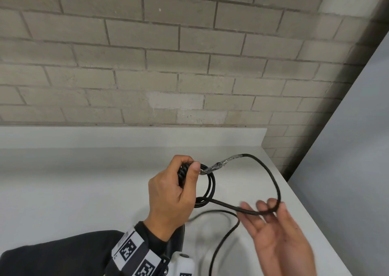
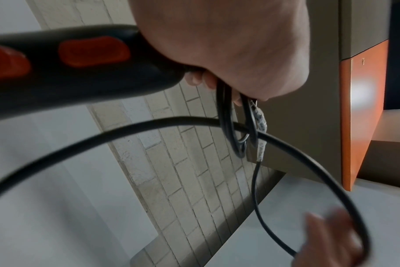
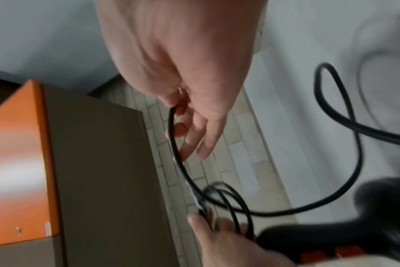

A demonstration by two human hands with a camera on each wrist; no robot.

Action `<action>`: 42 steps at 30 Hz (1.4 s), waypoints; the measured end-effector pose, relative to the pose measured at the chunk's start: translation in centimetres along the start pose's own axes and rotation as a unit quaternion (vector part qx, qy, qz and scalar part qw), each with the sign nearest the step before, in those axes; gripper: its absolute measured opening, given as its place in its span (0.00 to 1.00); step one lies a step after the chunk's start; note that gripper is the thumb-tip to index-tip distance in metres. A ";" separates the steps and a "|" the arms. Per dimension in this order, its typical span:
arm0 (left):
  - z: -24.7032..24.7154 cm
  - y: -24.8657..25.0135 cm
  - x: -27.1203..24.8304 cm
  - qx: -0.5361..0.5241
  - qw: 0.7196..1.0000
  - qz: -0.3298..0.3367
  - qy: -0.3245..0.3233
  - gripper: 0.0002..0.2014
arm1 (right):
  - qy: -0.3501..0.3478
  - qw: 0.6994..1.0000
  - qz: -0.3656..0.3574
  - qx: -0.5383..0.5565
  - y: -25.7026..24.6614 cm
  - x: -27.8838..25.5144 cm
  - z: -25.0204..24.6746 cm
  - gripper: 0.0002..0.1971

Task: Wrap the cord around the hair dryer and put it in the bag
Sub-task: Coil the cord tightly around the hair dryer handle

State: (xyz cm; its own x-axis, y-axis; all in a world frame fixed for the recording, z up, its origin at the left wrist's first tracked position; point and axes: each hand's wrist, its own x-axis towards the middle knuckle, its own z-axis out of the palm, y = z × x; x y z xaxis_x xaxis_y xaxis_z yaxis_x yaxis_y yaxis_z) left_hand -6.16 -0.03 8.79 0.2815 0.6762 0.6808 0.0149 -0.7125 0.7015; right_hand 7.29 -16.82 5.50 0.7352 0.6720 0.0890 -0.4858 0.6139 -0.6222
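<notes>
My left hand grips the butt end of the black hair dryer handle, which has orange buttons, along with a few small coils of the black cord. A silver-taped stretch of cord leaves the fist. From there the cord swings out in a wide loop to my right hand, which is palm up. The cord lies across its fingers with the thumb against it. More cord hangs down below. No bag is in view.
A white counter with a low backsplash lies under the hands, and a brick wall stands behind it. A grey panel borders the right side. The wrist views show a brown and orange cabinet-like box.
</notes>
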 end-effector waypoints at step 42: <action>-1.1 -0.6 0.2 0.074 0.997 0.025 0.000 0.15 | -0.217 0.843 0.021 -0.491 0.8 -4.9 1.9 0.11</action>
State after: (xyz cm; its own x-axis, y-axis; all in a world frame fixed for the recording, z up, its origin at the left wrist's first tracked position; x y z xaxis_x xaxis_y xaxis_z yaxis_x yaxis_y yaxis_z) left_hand -7.12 0.72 8.79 0.2850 0.6392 0.7143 0.1428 -0.7652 0.6278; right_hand 2.39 -18.86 6.03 0.3817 0.9036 0.1946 0.2754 0.0898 -0.9571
